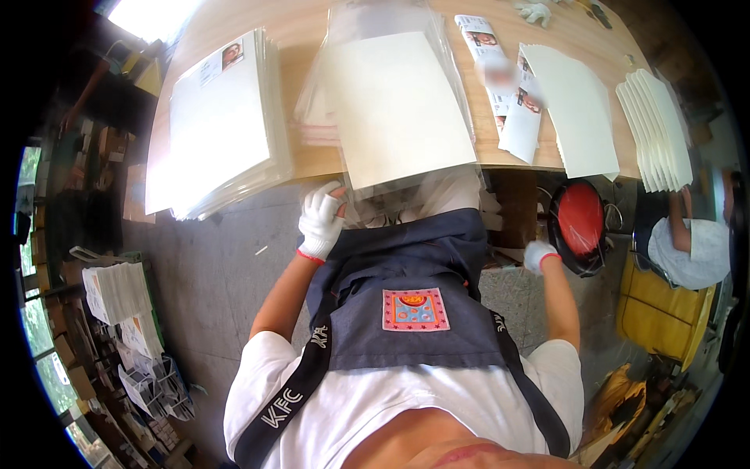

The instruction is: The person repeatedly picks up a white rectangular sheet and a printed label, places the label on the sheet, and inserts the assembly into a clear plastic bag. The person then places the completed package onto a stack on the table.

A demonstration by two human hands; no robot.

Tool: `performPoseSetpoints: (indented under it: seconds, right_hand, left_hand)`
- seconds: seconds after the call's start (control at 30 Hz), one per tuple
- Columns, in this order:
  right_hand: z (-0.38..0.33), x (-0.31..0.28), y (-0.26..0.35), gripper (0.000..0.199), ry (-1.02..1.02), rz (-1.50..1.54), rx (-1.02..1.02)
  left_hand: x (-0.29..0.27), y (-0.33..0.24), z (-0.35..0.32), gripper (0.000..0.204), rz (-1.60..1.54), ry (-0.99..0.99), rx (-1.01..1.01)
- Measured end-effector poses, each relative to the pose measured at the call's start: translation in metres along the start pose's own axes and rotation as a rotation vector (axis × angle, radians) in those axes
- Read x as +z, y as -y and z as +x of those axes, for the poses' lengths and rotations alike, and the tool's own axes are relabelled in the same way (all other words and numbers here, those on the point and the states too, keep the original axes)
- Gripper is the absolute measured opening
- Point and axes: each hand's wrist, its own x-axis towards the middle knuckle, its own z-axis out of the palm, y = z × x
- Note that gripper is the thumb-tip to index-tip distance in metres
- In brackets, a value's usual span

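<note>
My left hand [321, 220], in a white glove with a red cuff, grips the lower left corner of a clear plastic sleeve [406, 191] that hangs over the edge of the wooden table [312, 160]. A cream card sheet [398, 109] lies on the sleeve stack, reaching past the table's edge. My right hand [539, 255], also gloved, hangs below the table near a red stool seat [580, 219], its fingers curled with nothing visible in them. A dark blue apron [406, 297] with a colourful square patch covers my lap.
A tall stack of white sheets [219, 125] sits at the table's left. Printed leaflets [492, 62] and cream sheets [578, 109], and a fanned pile [656, 129], lie at the right. Another person in white [687, 250] sits at the right. Paper piles [117, 293] stand on the floor, left.
</note>
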Motion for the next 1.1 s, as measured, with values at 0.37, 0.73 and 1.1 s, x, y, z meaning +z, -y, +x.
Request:
performPoseSetpoints:
  seconds: [0.37,0.73,1.1]
  right_hand:
    - [0.015,-0.136,0.128,0.025,-1.223,0.31,-0.687]
    - [0.012,-0.101,0.191,0.019,-0.407,2.024,-0.117]
    - [-0.022,-0.157,0.096,0.023,-1.149,0.411,-0.029]
  left_hand:
    - [0.005,-0.008,0.03,0.019,-0.034,0.017,0.439]
    - [0.034,-0.002,-0.01,0.018,-1.46,-0.244,-1.02]
    - [-0.033,0.029,-0.005,0.022,-0.366,0.332,-0.531]
